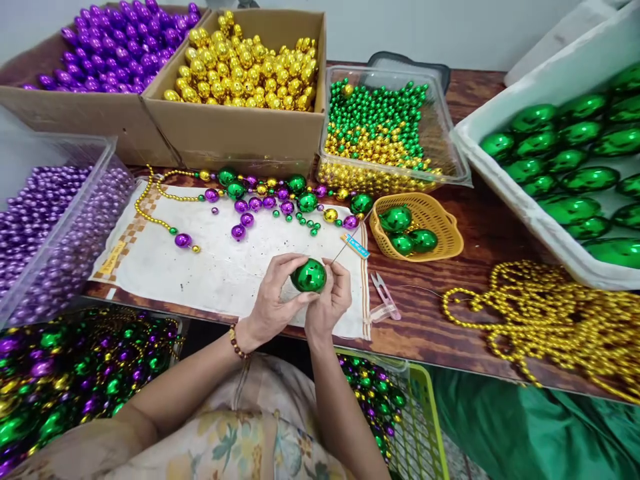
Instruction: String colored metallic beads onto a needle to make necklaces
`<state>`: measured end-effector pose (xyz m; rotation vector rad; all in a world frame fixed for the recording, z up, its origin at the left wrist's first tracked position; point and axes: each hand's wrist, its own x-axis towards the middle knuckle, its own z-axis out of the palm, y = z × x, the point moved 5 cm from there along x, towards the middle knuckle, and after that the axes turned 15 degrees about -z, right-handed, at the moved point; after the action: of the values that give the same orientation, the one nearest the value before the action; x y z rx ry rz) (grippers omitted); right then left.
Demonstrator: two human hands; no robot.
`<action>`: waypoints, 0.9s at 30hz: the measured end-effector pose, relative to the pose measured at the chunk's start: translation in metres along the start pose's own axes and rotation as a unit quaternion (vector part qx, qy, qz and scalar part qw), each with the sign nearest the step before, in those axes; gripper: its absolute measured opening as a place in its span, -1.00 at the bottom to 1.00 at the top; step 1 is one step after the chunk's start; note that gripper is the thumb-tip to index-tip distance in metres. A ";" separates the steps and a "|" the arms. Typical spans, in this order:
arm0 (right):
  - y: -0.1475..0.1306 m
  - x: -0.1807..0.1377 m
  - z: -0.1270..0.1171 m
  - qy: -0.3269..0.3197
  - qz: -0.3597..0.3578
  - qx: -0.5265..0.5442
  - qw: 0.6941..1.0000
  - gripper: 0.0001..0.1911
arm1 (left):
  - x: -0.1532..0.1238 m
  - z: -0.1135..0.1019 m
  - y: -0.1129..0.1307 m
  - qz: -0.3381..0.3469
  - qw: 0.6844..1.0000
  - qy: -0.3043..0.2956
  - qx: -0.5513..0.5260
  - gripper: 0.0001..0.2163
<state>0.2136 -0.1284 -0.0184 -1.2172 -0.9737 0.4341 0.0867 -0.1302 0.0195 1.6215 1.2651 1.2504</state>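
My left hand (275,297) is closed around a large shiny green bead (309,275) above the white cloth (215,280). Beside it, my right hand (330,297) pinches a thin needle-like wire (341,251) that slants up and away; its fingers also touch the bead's side. Behind both hands lies a strand of green, gold and purple beads (307,202), with loose purple beads (247,219) and small green beads (301,219) near it. Right of the cloth are pink-handled thread snips (385,297). A blue label (356,247) lies by the cloth's edge.
A yellow basket (450,240) holds green beads. Cardboard boxes (235,133) and clear bins (395,170) of beads line the back; a foam box (525,227) stands right. Gold bead strings (550,320) spread over the right side. A green crate (425,413) sits below.
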 end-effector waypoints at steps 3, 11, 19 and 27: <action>-0.001 0.000 -0.002 -0.020 -0.011 0.007 1.000 -0.72 | 0.001 -0.002 -0.001 0.024 1.000 0.007 -0.015 -0.50; 0.003 -0.020 -0.022 -0.098 0.012 0.079 0.992 -0.81 | 0.009 -0.020 -0.004 0.053 0.999 0.001 -0.003 -0.52; 0.005 -0.066 -0.033 -0.246 -0.009 0.091 0.965 -0.80 | 0.047 -0.049 -0.014 -0.084 0.981 -0.009 -0.176 -0.60; 0.007 -0.082 -0.022 -0.284 0.001 0.101 0.953 -0.79 | 0.069 -0.058 -0.007 -0.200 0.919 -0.057 -0.335 -0.66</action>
<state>0.1879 -0.1997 -0.0578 -0.9197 -1.3759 0.8958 0.0320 -0.0638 0.0470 0.8743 0.8889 1.1332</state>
